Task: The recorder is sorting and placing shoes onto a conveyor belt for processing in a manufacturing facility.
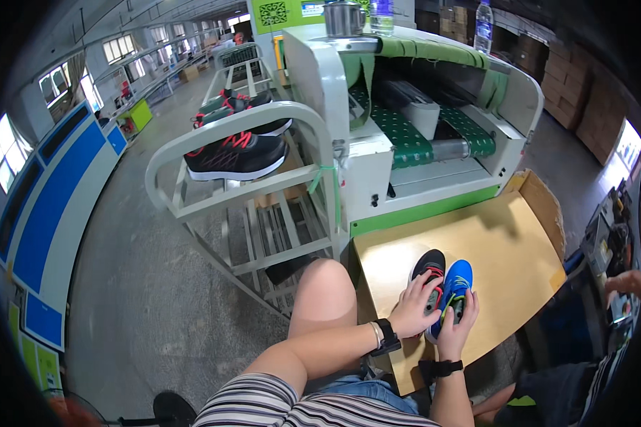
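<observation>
Evidently both hands are busy at the laced openings of two shoes standing side by side. The left hand (412, 312) lies over the black shoe (428, 266), its fingers partly spread and bent across the red laces; whether they pinch a lace or only steady the upper, I cannot tell. The right hand (457, 334) curls half open around the ankle end of the blue shoe (461, 272), fingers touching it beside the yellow-green laces, and again any pinch is too small to make out. Both shoes rest on the tan board (507, 285), touching or nearly so, toes toward the machine (370, 171). As for progress, laces already show on both uppers, and the pair is set out together; neither shoe is released, so the handling looks unfinished, though how much remains is hidden beneath the fingers. Farther out, past the board's far edge, the green belt (399, 135) runs into the machine's covered mouth. To the left stands the metal rack (248, 191), bearing black shoes with red laces (238, 156); whether these are done or waiting, nothing shows. At the right edge, apart from the pair, appears a co-worker's hand (628, 283)
</observation>
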A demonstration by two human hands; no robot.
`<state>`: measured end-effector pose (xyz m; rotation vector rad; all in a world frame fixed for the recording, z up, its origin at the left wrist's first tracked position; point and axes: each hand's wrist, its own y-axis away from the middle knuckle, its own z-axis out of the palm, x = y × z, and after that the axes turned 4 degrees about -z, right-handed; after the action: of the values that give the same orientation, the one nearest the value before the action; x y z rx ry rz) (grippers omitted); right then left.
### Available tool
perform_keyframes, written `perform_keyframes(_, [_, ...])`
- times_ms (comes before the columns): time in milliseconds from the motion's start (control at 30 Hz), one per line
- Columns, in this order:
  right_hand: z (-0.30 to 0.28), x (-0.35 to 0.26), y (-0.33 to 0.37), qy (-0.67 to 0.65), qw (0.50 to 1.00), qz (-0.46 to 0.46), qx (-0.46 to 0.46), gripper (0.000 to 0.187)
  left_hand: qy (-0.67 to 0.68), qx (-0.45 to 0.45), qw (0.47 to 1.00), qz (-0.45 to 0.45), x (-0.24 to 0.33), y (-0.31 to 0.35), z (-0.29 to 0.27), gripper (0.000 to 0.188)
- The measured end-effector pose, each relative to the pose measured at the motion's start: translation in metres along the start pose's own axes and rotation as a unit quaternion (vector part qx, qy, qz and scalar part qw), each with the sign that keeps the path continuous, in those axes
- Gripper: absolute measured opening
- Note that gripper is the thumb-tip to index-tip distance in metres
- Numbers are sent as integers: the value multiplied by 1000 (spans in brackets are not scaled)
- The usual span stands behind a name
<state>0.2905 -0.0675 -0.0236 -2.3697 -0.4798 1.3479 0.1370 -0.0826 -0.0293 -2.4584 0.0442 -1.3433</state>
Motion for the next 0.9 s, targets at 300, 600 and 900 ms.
perform_keyframes(300, [4,-9,3,-15,1000,-1,-4,55,-20,2,1000,-17,4,8,-10,76])
perform_keyframes(600, [19,1,-13,-99,995,24,7,55,155,-8,988,-18,0,-14,-7,62])
perform_keyframes(900, [-3,-7,0,57,998,38,13,57,46,-34,998,38,-10,-9,-2,76])
